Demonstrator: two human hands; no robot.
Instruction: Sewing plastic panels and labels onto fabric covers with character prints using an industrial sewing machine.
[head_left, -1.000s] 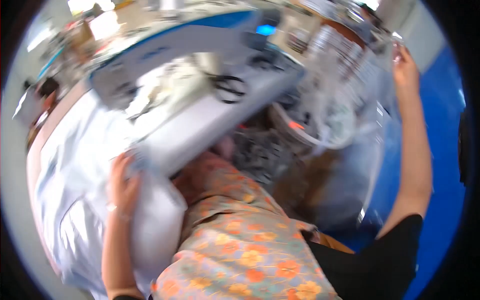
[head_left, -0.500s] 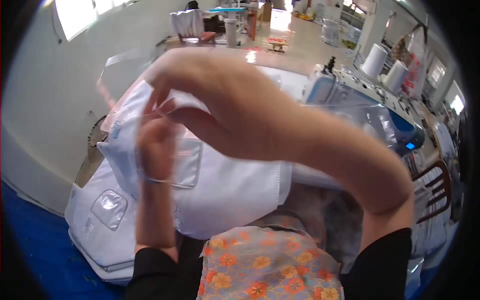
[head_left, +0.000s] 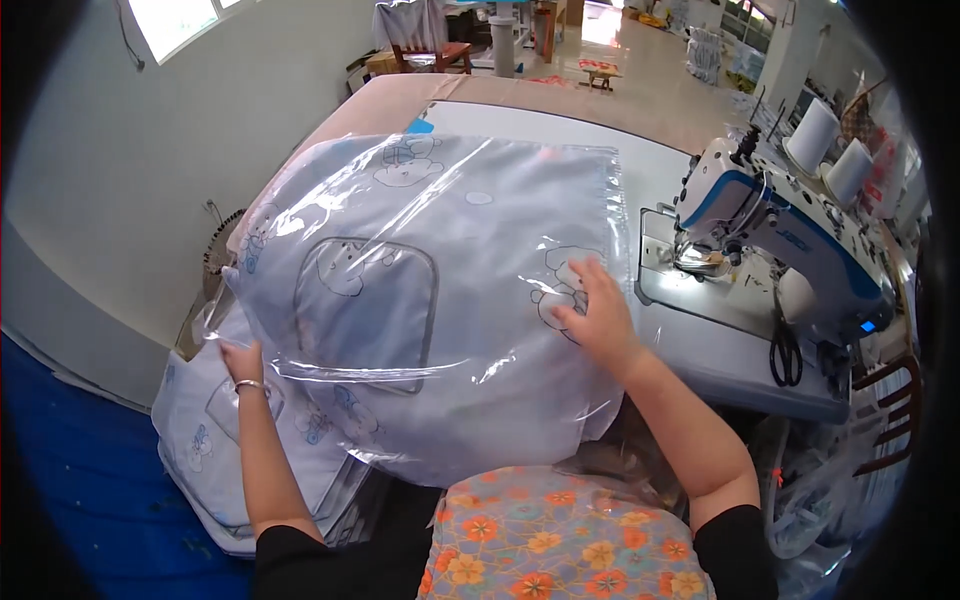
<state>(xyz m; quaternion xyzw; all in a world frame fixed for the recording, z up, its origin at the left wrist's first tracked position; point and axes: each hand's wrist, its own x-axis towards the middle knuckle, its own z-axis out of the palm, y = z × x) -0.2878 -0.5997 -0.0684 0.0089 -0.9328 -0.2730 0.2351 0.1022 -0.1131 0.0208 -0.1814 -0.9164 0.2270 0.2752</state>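
A pale blue fabric piece (head_left: 500, 225) with cartoon animal prints lies across the table in front of me. It has a dark-edged rounded square panel (head_left: 365, 310) at left of its middle. Glossy clear plastic film (head_left: 400, 374) covers the fabric, wrinkled and reflecting light. At the lower left corner my left hand (head_left: 242, 364), with a bracelet at its wrist, is closed on the film's bunched edge. My right hand (head_left: 604, 322) rests on the film near the right side, fingers spread over a printed animal.
A white and blue sewing machine (head_left: 765, 215) stands at the right, black scissors (head_left: 787, 350) beside it. White thread cones (head_left: 815, 137) rise behind. More printed pieces are stacked (head_left: 205, 485) at lower left. A wooden chair (head_left: 893, 415) is far right; a wall (head_left: 90, 210) borders the left.
My right arm, raised across to my left hand before, has swung back right and come down on the film. The film now lies spread over the fabric, and my left hand is lower and further left.
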